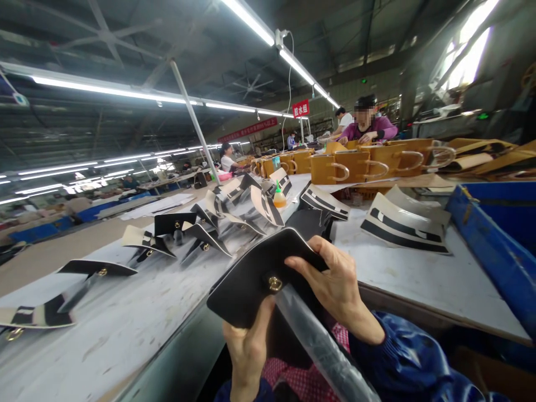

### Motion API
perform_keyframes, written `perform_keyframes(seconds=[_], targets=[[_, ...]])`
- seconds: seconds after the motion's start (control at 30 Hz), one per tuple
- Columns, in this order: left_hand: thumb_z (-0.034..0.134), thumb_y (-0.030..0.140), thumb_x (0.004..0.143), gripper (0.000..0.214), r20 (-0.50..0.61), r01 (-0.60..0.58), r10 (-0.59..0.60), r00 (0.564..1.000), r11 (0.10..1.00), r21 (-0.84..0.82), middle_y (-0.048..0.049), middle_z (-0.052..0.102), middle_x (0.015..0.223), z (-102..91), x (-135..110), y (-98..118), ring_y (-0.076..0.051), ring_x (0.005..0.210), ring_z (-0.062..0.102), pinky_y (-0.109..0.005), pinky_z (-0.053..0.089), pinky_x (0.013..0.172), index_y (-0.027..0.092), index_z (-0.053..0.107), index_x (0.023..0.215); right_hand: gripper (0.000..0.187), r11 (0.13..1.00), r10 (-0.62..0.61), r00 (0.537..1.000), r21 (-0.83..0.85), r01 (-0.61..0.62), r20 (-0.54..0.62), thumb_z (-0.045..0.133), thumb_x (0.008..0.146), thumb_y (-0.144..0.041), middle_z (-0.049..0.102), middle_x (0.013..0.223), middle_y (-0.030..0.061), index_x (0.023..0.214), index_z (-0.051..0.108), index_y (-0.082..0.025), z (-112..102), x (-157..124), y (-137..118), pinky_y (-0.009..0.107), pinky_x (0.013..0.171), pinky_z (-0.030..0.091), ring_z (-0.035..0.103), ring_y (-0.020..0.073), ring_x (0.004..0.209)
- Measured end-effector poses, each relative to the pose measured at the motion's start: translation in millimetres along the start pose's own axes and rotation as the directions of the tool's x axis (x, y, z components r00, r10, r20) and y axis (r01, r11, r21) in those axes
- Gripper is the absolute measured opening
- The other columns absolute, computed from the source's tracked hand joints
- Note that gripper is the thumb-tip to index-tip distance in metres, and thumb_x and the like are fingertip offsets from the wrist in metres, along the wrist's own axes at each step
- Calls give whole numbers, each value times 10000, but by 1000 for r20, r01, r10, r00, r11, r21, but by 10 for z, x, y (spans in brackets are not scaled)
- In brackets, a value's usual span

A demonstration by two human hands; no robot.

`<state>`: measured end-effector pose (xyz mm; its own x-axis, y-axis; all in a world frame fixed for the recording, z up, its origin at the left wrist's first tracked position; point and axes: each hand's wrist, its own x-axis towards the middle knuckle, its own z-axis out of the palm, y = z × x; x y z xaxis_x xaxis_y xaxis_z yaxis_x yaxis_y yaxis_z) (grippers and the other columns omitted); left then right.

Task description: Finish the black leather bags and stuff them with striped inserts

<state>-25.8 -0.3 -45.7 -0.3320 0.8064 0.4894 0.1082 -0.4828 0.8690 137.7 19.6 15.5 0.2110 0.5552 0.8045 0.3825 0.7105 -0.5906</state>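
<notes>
Both my hands hold a black leather bag flap [251, 268] with a pale edge, tilted in front of my lap. My left hand [249, 346] grips its lower edge, thumb on the black face near a gold ring fitting [274, 283]. My right hand [335, 279] pinches the right edge, thumb on top and the other fingers behind, partly hidden. From the fitting a strap wrapped in clear plastic [322, 340] hangs down toward the lower right. Several similar flaps lie on the table to the left, including a black one [100, 268] with a gold ring.
A white-covered table [125, 318] runs away to the left. A glue bottle with green tip [279, 196] stands among the flaps. To the right are stacked beige-and-black panels [404, 223] and a blue bin [489, 240]. Tan bags [347, 164] line the back, where a person in purple [387, 127] works.
</notes>
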Motion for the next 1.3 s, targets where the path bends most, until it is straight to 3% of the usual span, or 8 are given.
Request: perform_keyframes(seconds=[0.27, 0.43, 0.6, 0.77, 0.93, 1.03, 1.17, 1.3], targets=[[853, 316, 683, 219, 87, -96, 95, 992, 995, 8, -50, 803, 908, -125, -8, -80, -275, 850, 763, -322, 639, 801, 182, 795, 846, 584, 928, 293, 951, 211, -307, 96, 458, 927, -637, 318, 489, -48, 542, 379, -206, -54, -8, 56, 239, 416, 242, 275, 82, 456], [820, 324, 725, 259, 154, -67, 65, 986, 998, 6, -65, 802, 903, -73, -32, -75, -288, 884, 763, -340, 640, 822, 171, 792, 932, 332, 979, 130, 991, 157, -127, -12, 708, 802, -531, 612, 692, -6, 798, 644, -205, -72, 83, -1, 255, 571, 444, 525, 129, 600], [832, 315, 705, 192, 254, -96, 91, 963, 995, 7, -76, 796, 808, -88, -22, -93, -289, 763, 770, -349, 658, 739, 180, 803, 839, 392, 965, 219, 976, 146, -217, -1, 631, 870, -514, 526, 572, -21, 643, 611, -195, -116, 142, 12, 250, 522, 387, 462, 114, 533], [828, 351, 700, 207, 67, -123, 119, 991, 991, 61, -66, 796, 824, -54, -24, -80, -294, 792, 766, -371, 644, 756, 194, 796, 831, 437, 919, 252, 951, 264, -293, 178, 574, 880, -621, 547, 657, -23, 969, 665, -203, -118, 81, 187, 246, 540, 400, 480, 124, 584], [809, 444, 716, 374, -51, 12, -8, 999, 997, 82, -105, 785, 931, -95, 79, -136, -303, 893, 740, -379, 597, 801, 140, 753, 927, 339, 980, 134, 953, 109, -169, 273, 637, 884, -498, 530, 638, -36, 739, 585, -196, -130, 46, 264, 238, 545, 370, 461, 110, 580], [782, 468, 749, 519, -15, -85, 86, 996, 994, 73, -115, 742, 1098, -224, 242, -95, -281, 1019, 700, -346, 565, 826, 160, 650, 1145, 312, 999, 29, 955, -40, -18, 295, 569, 946, -444, 509, 611, -43, 751, 592, -200, -152, 64, 273, 237, 537, 346, 439, 103, 537], [757, 408, 803, 541, 201, -323, 275, 940, 908, 267, -102, 688, 1234, -265, 331, 73, -249, 1100, 660, -326, 524, 883, 220, 569, 1275, 344, 945, -233, 804, -70, 321, 546, 441, 1023, -393, 596, 679, -11, 792, 602, -196, -93, 11, 282, 241, 559, 342, 510, 108, 569], [664, 349, 894, 124, 278, -514, 433, 858, 739, 435, -9, 751, 813, -161, 237, 141, -174, 727, 701, -249, 499, 719, 227, 686, 897, 348, 880, -316, 704, -81, 468, 636, 409, 1042, -363, 623, 688, -4, 793, 582, -194, 31, -138, 275, 248, 551, 312, 509, 102, 557]])
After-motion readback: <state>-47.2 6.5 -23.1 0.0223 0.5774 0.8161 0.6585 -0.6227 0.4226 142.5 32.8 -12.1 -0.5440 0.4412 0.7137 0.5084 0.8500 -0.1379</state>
